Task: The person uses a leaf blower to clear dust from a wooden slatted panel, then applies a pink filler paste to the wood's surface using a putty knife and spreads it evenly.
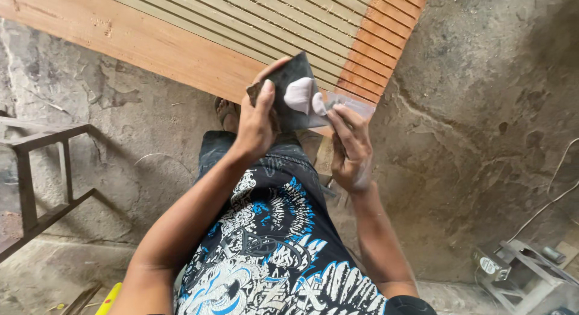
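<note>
While the printed black shirt (271, 254) fills the bottom of the view, both forearms reach up to the work. The left hand (256, 125) is closed around a dark flat board (289, 92), thumb on its face and fingers curled behind its left edge, holding it tilted above the lap. On that board sits a lump of pale putty (300, 95). The right hand (350, 149) has its fingers pinched shut on a thin pale scraper blade (347, 104), whose end touches the putty's right side.

By the look of it, the step in hand is loading filler onto the blade. The next move would call for a steady tilt of the board and a clean lift, so the lump does not slide off.

Beyond the hands lies a slatted wooden panel (253, 31) with reddish-brown frame rails, resting over the rough concrete floor (482, 110). A foot in a sandal (226, 113) shows under the left wrist. A metal frame (36, 176) stands at the left.

The panel is cut off at the top. The blade's handle is hidden in the palm, and the grey machine (518, 273) at lower right is too cropped to identify.
</note>
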